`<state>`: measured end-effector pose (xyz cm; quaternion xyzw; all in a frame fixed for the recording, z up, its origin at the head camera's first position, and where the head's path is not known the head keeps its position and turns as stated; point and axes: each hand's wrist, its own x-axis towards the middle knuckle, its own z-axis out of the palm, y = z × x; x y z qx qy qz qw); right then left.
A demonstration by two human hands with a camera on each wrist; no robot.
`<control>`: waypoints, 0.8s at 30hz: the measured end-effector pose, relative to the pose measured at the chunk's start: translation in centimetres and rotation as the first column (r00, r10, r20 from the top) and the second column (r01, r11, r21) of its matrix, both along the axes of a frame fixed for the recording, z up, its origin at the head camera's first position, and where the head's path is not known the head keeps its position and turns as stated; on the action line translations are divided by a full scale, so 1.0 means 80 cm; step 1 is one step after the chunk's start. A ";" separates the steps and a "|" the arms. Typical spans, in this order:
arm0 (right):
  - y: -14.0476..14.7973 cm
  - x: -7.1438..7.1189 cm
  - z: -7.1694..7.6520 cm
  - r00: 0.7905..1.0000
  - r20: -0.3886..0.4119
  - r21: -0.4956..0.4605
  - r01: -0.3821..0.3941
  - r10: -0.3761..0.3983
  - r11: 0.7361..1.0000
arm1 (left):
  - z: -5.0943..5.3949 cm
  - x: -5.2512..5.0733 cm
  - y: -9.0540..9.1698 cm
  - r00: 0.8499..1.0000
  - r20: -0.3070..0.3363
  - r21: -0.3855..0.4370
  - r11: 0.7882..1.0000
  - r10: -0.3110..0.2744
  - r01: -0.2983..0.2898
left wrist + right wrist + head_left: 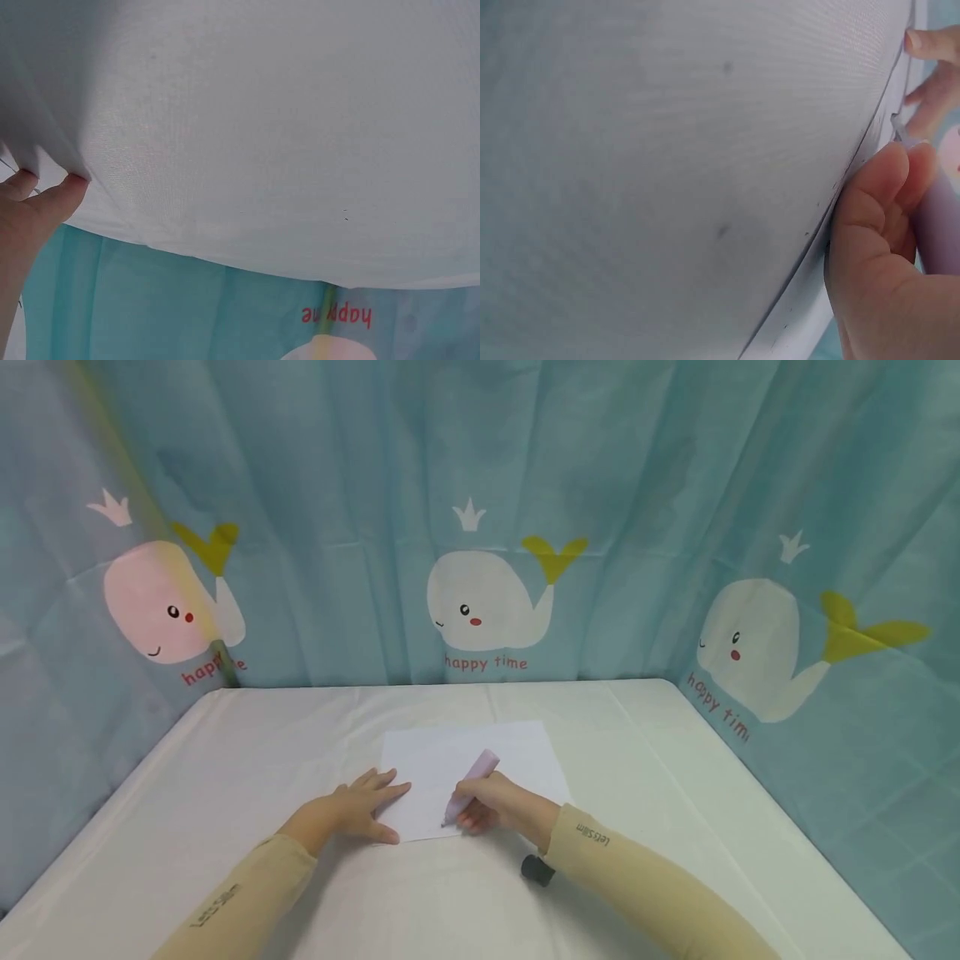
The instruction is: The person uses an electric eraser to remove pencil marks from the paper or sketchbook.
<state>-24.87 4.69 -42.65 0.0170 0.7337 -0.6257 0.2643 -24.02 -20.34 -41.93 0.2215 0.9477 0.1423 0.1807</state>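
Observation:
A white sheet of paper [427, 756] lies on the table. My left hand [352, 807] rests on its left edge with fingers spread; in the left wrist view only part of that left hand [41, 206] shows at the far left. With my right hand [498, 802] I grip a light purple marker [482, 765], its tip down at the paper's near edge. The right wrist view shows the right hand [881, 247] with curled fingers around the purple marker [937, 225]. A short black cylinder, like a marker cap [537, 870], lies beneath the right forearm.
A white cloth covers the table [262, 752]. Blue curtains [322, 527] with whale prints hang along its back and sides. Both forearms wear beige sleeves [637, 885].

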 end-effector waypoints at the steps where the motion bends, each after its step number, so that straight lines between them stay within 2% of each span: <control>1: 0.000 0.001 0.000 1.000 0.001 -0.001 0.006 -0.006 1.000 | 0.000 0.000 0.000 1.000 0.003 0.001 1.000 -0.001 0.001; 10: -0.006 0.001 0.002 0.993 -0.018 0.026 0.117 -0.116 0.993 | -0.003 -0.005 0.001 1.000 0.001 -0.003 1.000 -0.013 0.013; 24: -0.011 0.005 -0.001 0.994 -0.008 0.045 0.105 -0.105 0.993 | -0.004 -0.001 -0.002 1.000 0.009 -0.011 1.000 0.005 -0.005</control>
